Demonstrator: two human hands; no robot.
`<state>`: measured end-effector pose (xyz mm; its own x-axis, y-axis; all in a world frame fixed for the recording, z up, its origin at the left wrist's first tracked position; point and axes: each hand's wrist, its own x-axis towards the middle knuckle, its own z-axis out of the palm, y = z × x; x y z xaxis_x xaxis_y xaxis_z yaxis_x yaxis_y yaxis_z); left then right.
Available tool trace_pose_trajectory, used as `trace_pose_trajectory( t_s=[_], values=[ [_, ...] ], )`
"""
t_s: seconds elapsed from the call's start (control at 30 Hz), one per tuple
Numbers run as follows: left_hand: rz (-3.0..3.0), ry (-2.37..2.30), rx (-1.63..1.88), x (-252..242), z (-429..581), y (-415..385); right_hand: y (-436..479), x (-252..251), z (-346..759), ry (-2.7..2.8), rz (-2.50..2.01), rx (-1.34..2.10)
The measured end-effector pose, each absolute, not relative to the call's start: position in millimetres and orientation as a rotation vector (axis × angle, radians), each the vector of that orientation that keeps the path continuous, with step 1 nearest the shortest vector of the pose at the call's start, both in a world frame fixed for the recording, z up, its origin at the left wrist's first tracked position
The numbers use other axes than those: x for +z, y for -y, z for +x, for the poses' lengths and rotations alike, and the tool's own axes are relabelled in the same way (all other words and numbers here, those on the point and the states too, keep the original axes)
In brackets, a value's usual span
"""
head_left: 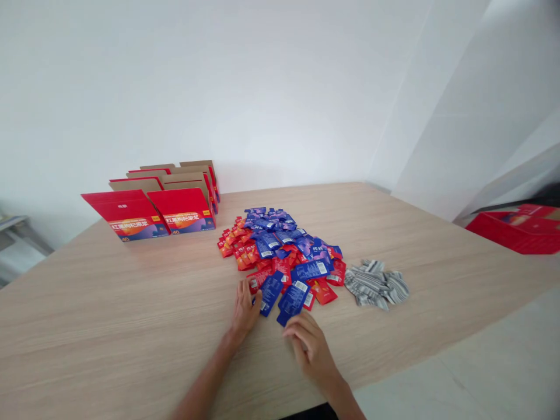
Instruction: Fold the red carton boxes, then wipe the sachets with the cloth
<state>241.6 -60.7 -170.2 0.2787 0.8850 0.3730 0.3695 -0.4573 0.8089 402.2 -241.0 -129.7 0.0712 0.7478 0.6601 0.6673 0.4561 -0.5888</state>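
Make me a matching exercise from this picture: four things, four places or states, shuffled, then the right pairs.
1. Boxes
2. Cloth
3. Packets
4. Left hand

A. Heaped, blue and red
B. By the near left edge of the packets
C. Standing with flaps raised
D. Grey-striped and crumpled

Pairs: 1-C, 2-D, 3-A, 4-B

table: wood-grained [131, 303] | back left: red cartons [188, 219] | centre: sachet pile [284, 238] | right: striped cloth [371, 284]
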Motion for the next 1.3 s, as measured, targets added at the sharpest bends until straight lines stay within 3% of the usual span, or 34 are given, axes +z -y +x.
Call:
trace_pose_trajectory(
  t_s=[0.17, 0.47, 1.0, 1.3],
  values=[
    [2.07, -1.207, 1.157, -171, 248, 76, 216, -121, 469, 1.926, -1.543, 0.064],
    [2.272, -1.217, 1.076, -163, 247, 91, 161, -111, 516, 2.191, -1.44, 0.204],
    [2.42, -1.303, 0.917, -155, 248, 97, 170, -112, 524, 2.069, -1.384, 0.221],
    [2.432, -1.296, 0.881, -151, 253, 100, 170, -111, 549, 1.787, -1.513, 0.027]
  ],
)
